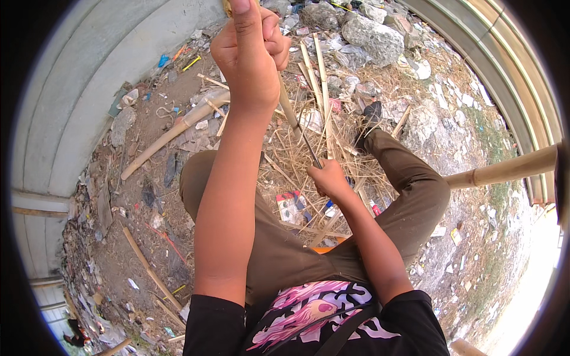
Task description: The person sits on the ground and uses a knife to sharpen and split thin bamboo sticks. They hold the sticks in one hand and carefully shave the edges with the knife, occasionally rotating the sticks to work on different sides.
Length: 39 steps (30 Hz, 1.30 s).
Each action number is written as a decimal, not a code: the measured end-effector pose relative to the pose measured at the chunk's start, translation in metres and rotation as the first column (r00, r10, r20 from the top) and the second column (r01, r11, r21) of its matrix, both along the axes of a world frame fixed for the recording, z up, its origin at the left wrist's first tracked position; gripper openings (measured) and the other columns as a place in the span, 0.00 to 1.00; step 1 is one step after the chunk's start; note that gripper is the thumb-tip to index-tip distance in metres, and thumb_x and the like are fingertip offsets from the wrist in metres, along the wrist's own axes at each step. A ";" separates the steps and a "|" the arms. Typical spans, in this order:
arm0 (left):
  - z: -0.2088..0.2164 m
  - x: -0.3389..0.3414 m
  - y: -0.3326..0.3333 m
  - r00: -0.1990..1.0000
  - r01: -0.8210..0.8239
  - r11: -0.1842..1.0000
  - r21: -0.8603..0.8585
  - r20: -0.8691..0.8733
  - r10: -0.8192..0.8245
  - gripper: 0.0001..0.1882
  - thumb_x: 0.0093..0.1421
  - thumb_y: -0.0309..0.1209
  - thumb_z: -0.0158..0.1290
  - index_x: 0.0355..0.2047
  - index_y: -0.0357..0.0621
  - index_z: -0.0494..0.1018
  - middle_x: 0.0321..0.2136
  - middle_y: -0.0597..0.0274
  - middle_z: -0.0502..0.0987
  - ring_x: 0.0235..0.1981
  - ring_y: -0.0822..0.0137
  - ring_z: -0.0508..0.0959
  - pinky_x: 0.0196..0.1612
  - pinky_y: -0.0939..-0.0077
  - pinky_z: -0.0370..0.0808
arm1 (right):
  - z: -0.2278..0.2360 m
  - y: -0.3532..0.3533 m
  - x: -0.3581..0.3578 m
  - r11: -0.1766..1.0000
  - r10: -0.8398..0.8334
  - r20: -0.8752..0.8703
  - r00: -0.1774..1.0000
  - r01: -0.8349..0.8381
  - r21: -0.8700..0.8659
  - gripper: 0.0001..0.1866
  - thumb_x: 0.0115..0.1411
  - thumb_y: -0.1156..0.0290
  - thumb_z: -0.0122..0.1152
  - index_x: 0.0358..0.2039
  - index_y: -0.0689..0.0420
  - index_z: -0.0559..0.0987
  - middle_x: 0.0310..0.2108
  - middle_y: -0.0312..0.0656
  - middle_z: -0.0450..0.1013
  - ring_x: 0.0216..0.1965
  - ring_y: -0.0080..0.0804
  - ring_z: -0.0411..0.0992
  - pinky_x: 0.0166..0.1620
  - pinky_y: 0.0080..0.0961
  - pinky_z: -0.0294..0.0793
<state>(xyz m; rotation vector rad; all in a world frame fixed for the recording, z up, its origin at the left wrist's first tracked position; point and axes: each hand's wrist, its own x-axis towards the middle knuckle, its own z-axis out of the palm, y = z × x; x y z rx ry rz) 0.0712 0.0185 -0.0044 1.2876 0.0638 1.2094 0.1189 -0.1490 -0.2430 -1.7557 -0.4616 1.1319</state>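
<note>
My left hand (pixel 252 65) is raised high in front of me, closed round a bamboo pole (pixel 287 108) with the thumb pointing up along it. Below the hand the pole slants down between my legs toward the ground. My right hand (pixel 329 179) grips a knife whose long, thin dark blade (pixel 310 147) points up and away from me, close beside the pole's lower part. The knife's handle is mostly hidden in my fist. Behind the blade, pale split bamboo strips (pixel 323 89) lie together, with loose shavings (pixel 350 151) round them.
A thicker bamboo pole (pixel 172 133) lies on the left. Large rocks (pixel 374 40) stand at the far side. Grey wall panels (pixel 77 107) rise on the left and a corrugated sheet (pixel 504 59) on the right. Another bamboo pole (pixel 504 168) extends beyond my right knee. Litter covers the dirt.
</note>
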 end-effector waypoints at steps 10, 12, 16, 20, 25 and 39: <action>0.002 0.000 0.006 0.998 0.065 0.998 -0.024 0.008 -0.065 0.33 0.68 0.64 0.41 0.22 0.47 0.59 0.13 0.75 0.51 0.12 0.80 0.48 0.16 0.79 0.44 | 0.027 -0.012 0.033 0.999 0.047 -0.521 0.852 -0.046 0.016 0.16 0.55 0.76 0.57 0.18 0.50 0.61 0.10 0.30 0.56 0.09 0.21 0.52 0.14 0.26 0.50; 0.005 -0.004 0.010 0.997 0.075 0.997 -0.020 -0.015 -0.075 0.32 0.68 0.63 0.41 0.22 0.47 0.59 0.13 0.74 0.52 0.12 0.79 0.51 0.17 0.79 0.48 | 0.000 -0.013 0.036 0.994 0.109 -0.293 0.950 -0.112 0.005 0.12 0.55 0.70 0.59 0.18 0.57 0.69 0.11 0.40 0.66 0.11 0.31 0.64 0.18 0.35 0.64; 0.015 -0.004 -0.003 0.985 -0.166 0.986 0.026 0.049 0.165 0.31 0.69 0.62 0.41 0.26 0.45 0.63 0.13 0.71 0.56 0.15 0.76 0.56 0.21 0.78 0.58 | -0.019 -0.003 0.005 0.995 0.077 0.403 0.912 -0.044 -0.089 0.22 0.52 0.59 0.61 0.26 0.72 0.79 0.24 0.61 0.77 0.30 0.53 0.78 0.42 0.45 0.76; 0.017 -0.026 0.004 0.963 -0.214 0.971 -0.103 0.143 0.228 0.31 0.67 0.63 0.45 0.29 0.44 0.66 0.14 0.73 0.54 0.14 0.77 0.53 0.19 0.80 0.51 | -0.029 0.006 -0.009 0.999 0.025 0.041 0.999 -0.027 0.038 0.14 0.56 0.68 0.58 0.15 0.57 0.69 0.10 0.35 0.61 0.09 0.27 0.59 0.15 0.31 0.59; 0.018 -0.027 0.014 0.983 -0.140 0.979 -0.150 0.101 0.156 0.34 0.64 0.66 0.46 0.25 0.44 0.64 0.15 0.75 0.52 0.14 0.78 0.49 0.18 0.79 0.44 | -0.013 -0.002 0.009 0.986 0.131 -0.802 0.582 0.008 0.167 0.20 0.56 0.72 0.55 0.12 0.47 0.58 0.07 0.30 0.51 0.08 0.23 0.50 0.15 0.25 0.54; 0.017 -0.016 -0.001 0.944 -0.313 0.947 -0.067 0.086 0.318 0.36 0.63 0.68 0.46 0.24 0.44 0.61 0.15 0.75 0.52 0.14 0.79 0.52 0.19 0.78 0.45 | 0.125 -0.008 -0.031 0.820 -0.401 0.498 0.769 0.059 0.569 0.15 0.60 0.73 0.63 0.20 0.62 0.70 0.10 0.43 0.66 0.11 0.24 0.64 0.19 0.27 0.62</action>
